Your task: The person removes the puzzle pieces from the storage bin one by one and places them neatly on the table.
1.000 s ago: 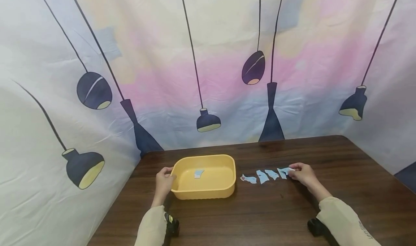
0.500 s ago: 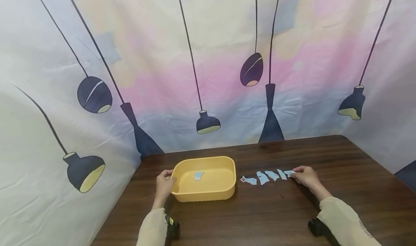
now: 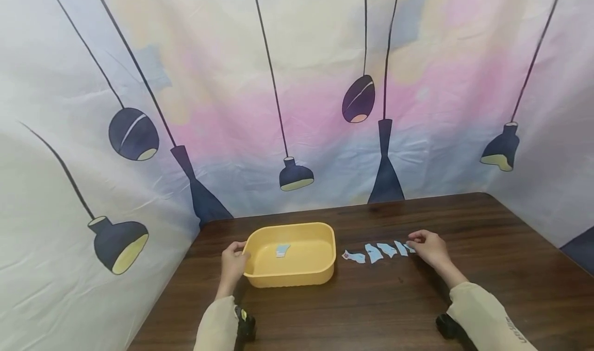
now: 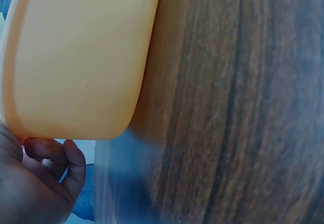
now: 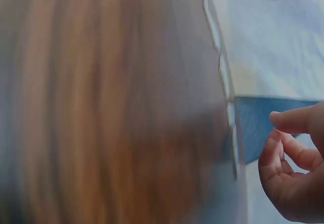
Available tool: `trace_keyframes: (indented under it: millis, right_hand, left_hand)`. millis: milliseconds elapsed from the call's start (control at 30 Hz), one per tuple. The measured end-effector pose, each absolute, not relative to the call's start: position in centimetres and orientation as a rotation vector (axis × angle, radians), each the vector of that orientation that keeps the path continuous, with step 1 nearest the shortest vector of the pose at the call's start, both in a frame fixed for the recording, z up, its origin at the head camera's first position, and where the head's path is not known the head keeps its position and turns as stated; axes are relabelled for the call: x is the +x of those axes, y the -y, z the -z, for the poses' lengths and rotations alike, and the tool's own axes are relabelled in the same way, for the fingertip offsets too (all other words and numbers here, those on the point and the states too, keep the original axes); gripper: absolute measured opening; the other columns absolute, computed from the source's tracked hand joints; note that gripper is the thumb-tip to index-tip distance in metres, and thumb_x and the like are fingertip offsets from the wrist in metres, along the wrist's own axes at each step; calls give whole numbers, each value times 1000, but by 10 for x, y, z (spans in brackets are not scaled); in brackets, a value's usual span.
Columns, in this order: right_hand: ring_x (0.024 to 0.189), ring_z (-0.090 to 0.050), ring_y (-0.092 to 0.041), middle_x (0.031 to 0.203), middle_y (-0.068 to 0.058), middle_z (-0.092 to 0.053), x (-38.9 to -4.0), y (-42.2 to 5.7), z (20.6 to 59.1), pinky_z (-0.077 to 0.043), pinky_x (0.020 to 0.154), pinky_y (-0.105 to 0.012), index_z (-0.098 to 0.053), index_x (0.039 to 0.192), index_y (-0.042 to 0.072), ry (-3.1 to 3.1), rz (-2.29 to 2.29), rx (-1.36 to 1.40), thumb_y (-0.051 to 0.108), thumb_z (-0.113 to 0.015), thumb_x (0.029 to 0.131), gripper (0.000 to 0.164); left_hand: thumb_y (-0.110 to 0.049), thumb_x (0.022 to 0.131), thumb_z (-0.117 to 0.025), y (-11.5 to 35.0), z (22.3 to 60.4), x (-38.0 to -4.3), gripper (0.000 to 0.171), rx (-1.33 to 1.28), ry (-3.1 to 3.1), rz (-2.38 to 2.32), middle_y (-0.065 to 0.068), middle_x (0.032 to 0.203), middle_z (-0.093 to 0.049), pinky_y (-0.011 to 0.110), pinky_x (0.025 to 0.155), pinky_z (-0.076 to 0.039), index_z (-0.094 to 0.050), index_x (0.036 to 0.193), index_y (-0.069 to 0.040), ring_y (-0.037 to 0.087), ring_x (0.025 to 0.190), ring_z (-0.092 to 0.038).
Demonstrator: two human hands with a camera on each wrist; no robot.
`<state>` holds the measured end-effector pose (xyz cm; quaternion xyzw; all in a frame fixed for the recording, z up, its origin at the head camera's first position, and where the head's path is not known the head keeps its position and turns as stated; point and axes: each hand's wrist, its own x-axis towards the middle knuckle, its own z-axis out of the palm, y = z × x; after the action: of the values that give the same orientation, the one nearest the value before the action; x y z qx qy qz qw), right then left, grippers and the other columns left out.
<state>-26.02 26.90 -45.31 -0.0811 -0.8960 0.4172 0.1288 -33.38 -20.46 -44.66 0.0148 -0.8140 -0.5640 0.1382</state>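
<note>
My left hand (image 3: 233, 266) grips the left end of a shallow yellow plastic basin (image 3: 301, 279), thumb at the rim. In the left wrist view its fingers curl against the outside of the basin (image 4: 81, 57). One light-blue scrap of paper (image 3: 282, 250) lies inside. To the right, several torn light-blue paper scraps (image 3: 386, 249) lie in a row on the table. My right hand (image 3: 431, 248) hovers just over the row's right end, partly covering the last scrap (image 3: 409, 248). In the right wrist view, the right hand (image 5: 293, 163) has loosely bent fingers and nothing between them.
The dark wood-grain table (image 3: 371, 310) runs back to a printed curtain (image 3: 325, 109) with lamp drawings. Black wrist devices (image 3: 246, 325) sit under both sleeves. The leftmost scrap in the row is close to the basin's right side.
My right hand set the last scrap at the row's right end, separate from the piece beside it, then let go and rose slightly. The left hand keeps its grip on the basin.
</note>
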Motion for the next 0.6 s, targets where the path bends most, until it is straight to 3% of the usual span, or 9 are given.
trace_keyframes:
  millis: [133,333,600]
  right_hand:
    - [94,-63,-37,104,-28,-66,-264,-251,445,-49,71,-34,-64,108,-8,2600,-1228,-160,13,-64,89,28]
    - [90,-65,-30,101,-24,-68,-273,-215,435,-49,67,-28,-65,106,-5,2566,-1281,10,12,-65,89,23]
    - [88,-66,-25,98,-16,-70,-292,-148,417,-54,72,-33,-68,103,1,2560,-1359,190,13,-66,89,19]
  left_hand:
    - [10,81,-51,203,447,-333,34,37,2343,1646,19,67,-68,21,46,-47,-59,114,14,9,49,-57]
    - [10,81,-51,201,448,-336,35,40,2350,1662,16,66,-68,21,46,-47,-59,115,13,8,49,-56]
    - [10,80,-51,205,449,-335,35,42,2347,1658,15,63,-67,21,46,-46,-59,114,13,9,48,-55]
